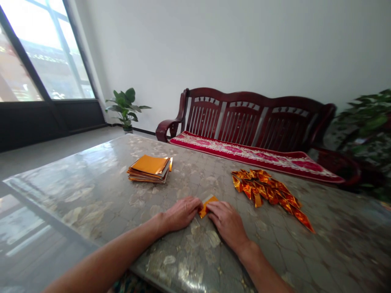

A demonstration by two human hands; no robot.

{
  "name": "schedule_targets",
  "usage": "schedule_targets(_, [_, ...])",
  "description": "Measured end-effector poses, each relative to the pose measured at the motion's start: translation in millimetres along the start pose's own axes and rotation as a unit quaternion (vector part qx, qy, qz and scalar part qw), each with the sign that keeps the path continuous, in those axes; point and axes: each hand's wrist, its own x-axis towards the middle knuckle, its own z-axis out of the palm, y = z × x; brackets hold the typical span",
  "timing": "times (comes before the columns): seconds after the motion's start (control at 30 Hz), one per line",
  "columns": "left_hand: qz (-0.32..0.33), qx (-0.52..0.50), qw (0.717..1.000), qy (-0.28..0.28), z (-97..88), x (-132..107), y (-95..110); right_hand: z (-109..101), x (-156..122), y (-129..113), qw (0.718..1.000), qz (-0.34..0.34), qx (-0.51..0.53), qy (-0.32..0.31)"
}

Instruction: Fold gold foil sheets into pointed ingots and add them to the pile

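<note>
Both hands rest on a glossy patterned table (100,191) with a small folded piece of gold paper (207,204) between them. My left hand (181,213) has its fingers curled against the paper's left side. My right hand (227,221) presses on the paper's right side with bent fingers. A stack of flat gold paper sheets (150,167) lies further back on the left. To the right, a pile of several folded gold paper pieces (270,193) is spread over the table.
A dark red wooden bench (244,118) with a red patterned cushion (253,154) stands behind the table. A potted plant (126,108) sits by the wall near a large window (39,53). More foliage (366,130) is at the right.
</note>
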Motion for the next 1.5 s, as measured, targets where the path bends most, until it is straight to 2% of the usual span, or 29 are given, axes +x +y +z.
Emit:
schedule_targets(0.23, [0.071,0.023,0.996,-0.039,-5.4,-1.2,1.9,-2.2,1.1,-3.1,0.997,-0.027,-0.074,-0.015])
schedule_targets(0.43, [0.134,0.157,0.977,-0.052,-4.9,-1.6,7.2,-0.3,0.5,-2.8,0.995,-0.030,-0.098,-0.014])
schedule_targets(0.63, [0.175,0.212,0.959,-0.064,-8.9,-1.4,11.3,-0.8,-2.3,-1.6,0.995,-0.033,-0.094,-0.010])
schedule_targets(0.8, [0.172,0.222,0.955,-0.089,-14.5,2.0,11.3,-2.4,-4.3,-2.6,0.994,-0.033,-0.099,-0.017])
schedule_targets(1.0, [0.153,0.233,0.956,-0.092,-12.6,4.1,16.2,-3.4,-4.0,-3.6,0.994,-0.035,-0.106,-0.019])
schedule_targets(1.23, [0.152,0.221,0.958,-0.102,-15.3,2.6,12.0,-3.2,-2.6,-2.0,0.993,-0.035,-0.111,-0.023])
schedule_targets(1.5, [0.116,0.259,0.950,-0.132,-16.8,6.4,28.6,-1.0,1.5,-2.2,0.993,-0.020,-0.117,-0.024])
